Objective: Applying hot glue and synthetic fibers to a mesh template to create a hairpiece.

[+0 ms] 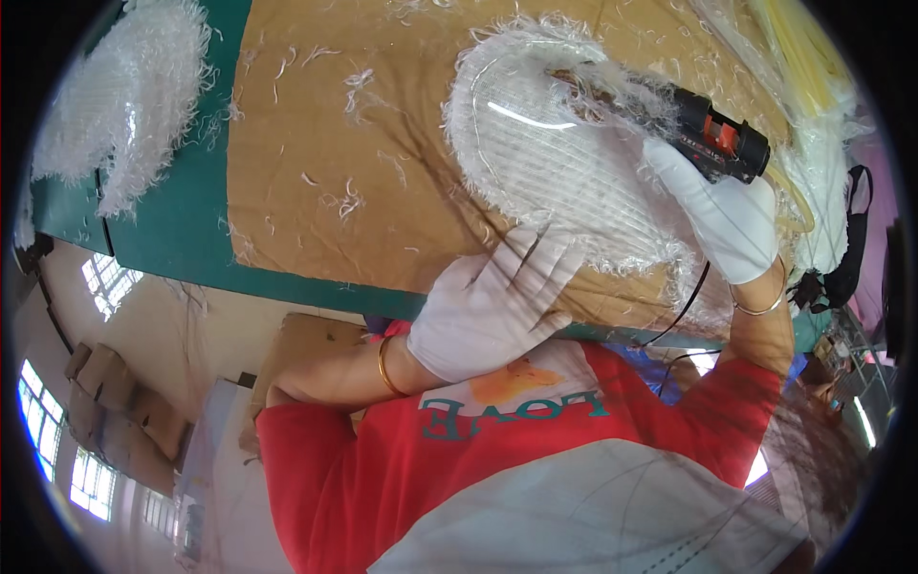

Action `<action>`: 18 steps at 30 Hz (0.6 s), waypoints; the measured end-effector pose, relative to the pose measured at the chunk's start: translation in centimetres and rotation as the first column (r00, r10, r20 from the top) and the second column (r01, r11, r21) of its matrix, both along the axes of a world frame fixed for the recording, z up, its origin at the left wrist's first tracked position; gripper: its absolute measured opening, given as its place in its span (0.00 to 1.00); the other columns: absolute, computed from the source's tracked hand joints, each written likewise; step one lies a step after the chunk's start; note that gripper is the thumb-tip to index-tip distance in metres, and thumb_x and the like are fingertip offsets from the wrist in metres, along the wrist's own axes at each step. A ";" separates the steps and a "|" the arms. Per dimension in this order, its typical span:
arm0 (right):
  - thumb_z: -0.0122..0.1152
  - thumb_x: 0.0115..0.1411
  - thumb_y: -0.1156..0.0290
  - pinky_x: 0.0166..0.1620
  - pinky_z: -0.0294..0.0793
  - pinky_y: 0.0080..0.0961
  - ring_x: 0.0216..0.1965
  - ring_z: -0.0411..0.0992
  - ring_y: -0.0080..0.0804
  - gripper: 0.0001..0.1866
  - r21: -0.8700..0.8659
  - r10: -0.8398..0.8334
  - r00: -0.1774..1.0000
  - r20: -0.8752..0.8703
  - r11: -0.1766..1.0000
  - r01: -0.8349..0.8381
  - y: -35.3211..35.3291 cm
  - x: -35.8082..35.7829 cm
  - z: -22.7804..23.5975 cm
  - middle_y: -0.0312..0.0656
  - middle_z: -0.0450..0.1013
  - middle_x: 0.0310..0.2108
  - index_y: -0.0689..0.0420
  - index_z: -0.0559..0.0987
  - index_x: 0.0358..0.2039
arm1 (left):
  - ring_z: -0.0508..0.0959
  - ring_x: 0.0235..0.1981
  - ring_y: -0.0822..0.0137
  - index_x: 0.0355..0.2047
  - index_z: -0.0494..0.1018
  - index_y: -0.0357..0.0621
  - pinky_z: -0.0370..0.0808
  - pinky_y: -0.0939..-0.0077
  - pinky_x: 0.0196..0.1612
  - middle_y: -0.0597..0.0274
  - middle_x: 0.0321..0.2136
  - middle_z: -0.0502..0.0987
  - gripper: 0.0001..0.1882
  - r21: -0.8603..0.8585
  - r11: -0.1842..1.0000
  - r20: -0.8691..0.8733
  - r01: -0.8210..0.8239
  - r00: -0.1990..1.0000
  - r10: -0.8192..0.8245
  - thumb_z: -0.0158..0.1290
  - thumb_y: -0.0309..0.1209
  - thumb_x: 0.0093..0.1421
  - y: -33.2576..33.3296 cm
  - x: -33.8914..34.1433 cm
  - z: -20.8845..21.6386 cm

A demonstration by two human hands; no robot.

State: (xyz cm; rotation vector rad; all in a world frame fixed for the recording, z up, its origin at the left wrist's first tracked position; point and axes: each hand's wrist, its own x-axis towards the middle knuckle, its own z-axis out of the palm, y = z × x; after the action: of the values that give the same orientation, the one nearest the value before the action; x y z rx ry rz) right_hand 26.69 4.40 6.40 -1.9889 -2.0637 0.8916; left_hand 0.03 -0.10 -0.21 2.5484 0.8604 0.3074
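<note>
The fingers of the right hand (pixel 722 215), gloved in white, are clamped on a black-and-orange tool (pixel 693 129), while those of the left hand (pixel 497 306), also gloved, are stretched out with slim gaps, their tips at the near edge of a white shaggy piece (pixel 564 182). That rounded piece lies under the tool, on brown cardboard (pixel 306 215) that gives flat room leftward, dotted with loose fibre scraps (pixel 349 199). The near rim of the green table (pixel 191 244) runs just beyond the cardboard's edge. The right side is tighter: a yellow bundle (pixel 803 57) at the far side, a white fluffy heap (pixel 818 182) beside the tool, and a black cable (pixel 688 306) below the right wrist. Another shaggy piece (pixel 134 86) sits at far left. The left forearm bends in low across the chest; the right one rises toward the tool.
</note>
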 end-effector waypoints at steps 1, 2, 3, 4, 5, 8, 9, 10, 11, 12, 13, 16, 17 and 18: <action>0.66 0.66 0.56 0.39 0.78 0.28 0.33 0.79 0.39 0.17 -0.029 -0.052 0.999 0.013 0.998 0.053 0.0 -0.3 0.2 0.39 0.83 0.37 0.47 0.85 0.51 | 0.70 0.60 0.67 0.57 0.77 0.55 0.73 0.78 0.43 0.67 0.60 0.73 0.36 0.003 1.000 -0.013 0.004 1.000 -0.004 0.62 0.56 0.49 0.0 0.0 0.0; 0.68 0.64 0.55 0.40 0.78 0.27 0.33 0.79 0.39 0.19 -0.056 -0.104 0.994 0.026 0.993 0.106 0.0 -0.4 0.3 0.41 0.83 0.37 0.51 0.85 0.50 | 0.70 0.60 0.67 0.57 0.77 0.55 0.73 0.79 0.43 0.67 0.60 0.73 0.36 0.006 1.000 -0.026 0.007 1.000 -0.007 0.62 0.56 0.49 0.0 0.0 0.0; 0.68 0.64 0.55 0.40 0.78 0.27 0.33 0.79 0.39 0.19 -0.058 -0.102 0.994 0.027 0.993 0.104 -0.2 -0.4 0.2 0.41 0.83 0.37 0.51 0.85 0.50 | 0.70 0.60 0.67 0.57 0.77 0.55 0.73 0.79 0.43 0.67 0.60 0.73 0.36 0.005 1.000 -0.025 0.005 1.000 -0.005 0.62 0.56 0.49 0.0 0.0 0.1; 0.70 0.63 0.54 0.40 0.78 0.27 0.33 0.79 0.39 0.20 -0.052 -0.116 0.993 -0.006 0.992 0.116 -0.6 -0.3 0.0 0.42 0.83 0.36 0.53 0.85 0.49 | 0.70 0.60 0.67 0.57 0.77 0.55 0.73 0.78 0.43 0.67 0.60 0.72 0.36 -0.002 1.000 -0.032 0.011 0.999 -0.011 0.62 0.56 0.49 0.0 0.0 0.2; 0.71 0.62 0.54 0.41 0.78 0.26 0.33 0.79 0.39 0.21 -0.046 -0.131 0.991 -0.039 0.991 0.129 -0.9 -0.1 -0.2 0.43 0.84 0.36 0.56 0.85 0.49 | 0.70 0.60 0.67 0.57 0.77 0.54 0.73 0.78 0.43 0.67 0.60 0.72 0.36 -0.008 1.000 -0.039 0.017 0.999 -0.017 0.62 0.56 0.50 0.0 0.0 0.2; 0.68 0.64 0.58 0.40 0.79 0.26 0.33 0.80 0.38 0.18 -0.023 -0.194 0.959 -0.206 0.981 0.193 -1.0 0.7 -1.1 0.39 0.83 0.38 0.48 0.84 0.53 | 0.69 0.61 0.67 0.57 0.77 0.55 0.73 0.78 0.43 0.68 0.60 0.72 0.36 0.023 1.000 -0.023 0.010 1.000 -0.009 0.62 0.56 0.50 -0.2 0.0 0.1; 0.68 0.64 0.58 0.40 0.79 0.26 0.33 0.80 0.38 0.18 -0.024 -0.194 0.959 -0.206 0.981 0.193 -0.9 0.8 -1.2 0.39 0.83 0.38 0.48 0.84 0.53 | 0.69 0.61 0.67 0.57 0.77 0.55 0.73 0.78 0.43 0.68 0.60 0.72 0.36 0.023 1.000 -0.023 0.009 1.000 -0.009 0.62 0.56 0.50 -0.3 0.0 0.1; 0.66 0.65 0.61 0.39 0.79 0.26 0.33 0.79 0.37 0.18 0.076 -0.042 0.998 -0.043 0.996 0.045 -0.9 0.9 -1.2 0.37 0.83 0.39 0.43 0.83 0.55 | 0.69 0.62 0.67 0.57 0.77 0.55 0.73 0.78 0.44 0.68 0.60 0.72 0.35 0.018 1.000 -0.032 0.014 0.999 -0.014 0.62 0.55 0.50 -0.2 0.0 0.2; 0.64 0.66 0.64 0.39 0.79 0.27 0.32 0.79 0.37 0.19 0.147 0.098 0.986 0.134 0.982 -0.117 -0.9 0.9 -1.3 0.35 0.83 0.40 0.39 0.82 0.57 | 0.68 0.62 0.66 0.57 0.77 0.55 0.73 0.77 0.44 0.68 0.60 0.72 0.35 0.013 1.000 -0.041 0.019 0.999 -0.019 0.62 0.55 0.50 -0.2 0.0 0.2; 0.64 0.66 0.64 0.39 0.79 0.27 0.32 0.79 0.37 0.19 0.146 0.101 0.986 0.133 0.982 -0.121 -0.9 1.0 -1.1 0.35 0.83 0.40 0.39 0.82 0.57 | 0.68 0.62 0.66 0.57 0.77 0.55 0.73 0.77 0.44 0.68 0.60 0.72 0.35 0.012 1.000 -0.042 0.016 0.999 -0.015 0.62 0.55 0.50 -0.2 0.0 0.2; 0.63 0.66 0.65 0.38 0.79 0.27 0.32 0.79 0.36 0.21 0.145 0.199 0.953 0.230 0.961 -0.235 -0.9 1.2 -0.9 0.34 0.82 0.41 0.35 0.81 0.59 | 0.68 0.62 0.66 0.57 0.77 0.55 0.72 0.77 0.45 0.68 0.60 0.72 0.35 0.000 1.000 -0.031 0.011 0.999 -0.011 0.62 0.55 0.50 -0.2 0.0 0.2; 0.62 0.66 0.67 0.37 0.80 0.27 0.31 0.79 0.35 0.23 0.096 0.278 0.916 0.291 0.944 -0.317 -1.5 1.8 -0.9 0.32 0.82 0.42 0.30 0.80 0.60 | 0.68 0.62 0.66 0.56 0.78 0.55 0.72 0.77 0.46 0.68 0.60 0.73 0.34 -0.008 1.000 0.007 0.005 1.000 -0.005 0.63 0.54 0.50 0.0 -0.1 0.0; 0.62 0.65 0.68 0.36 0.80 0.27 0.31 0.79 0.35 0.23 0.063 0.262 0.930 0.258 0.956 -0.287 -1.8 1.8 -0.9 0.32 0.82 0.41 0.30 0.80 0.60 | 0.68 0.62 0.66 0.55 0.78 0.54 0.72 0.76 0.46 0.68 0.59 0.73 0.34 0.001 1.000 0.034 0.003 0.999 -0.003 0.63 0.54 0.50 0.0 -0.1 -0.1; 0.62 0.65 0.68 0.36 0.80 0.27 0.31 0.79 0.35 0.23 0.062 0.260 0.930 0.260 0.957 -0.284 -1.9 1.8 -0.8 0.32 0.82 0.41 0.30 0.80 0.60 | 0.68 0.62 0.66 0.55 0.78 0.54 0.72 0.76 0.46 0.68 0.59 0.73 0.34 0.000 1.000 0.036 0.006 0.999 -0.006 0.63 0.54 0.50 -0.1 0.0 -0.1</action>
State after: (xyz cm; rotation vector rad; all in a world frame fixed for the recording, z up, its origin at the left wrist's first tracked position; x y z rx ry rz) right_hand 28.45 2.51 5.64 -1.8755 -2.5169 0.5863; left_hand 0.02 -0.17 -0.31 2.5372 0.8394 0.3511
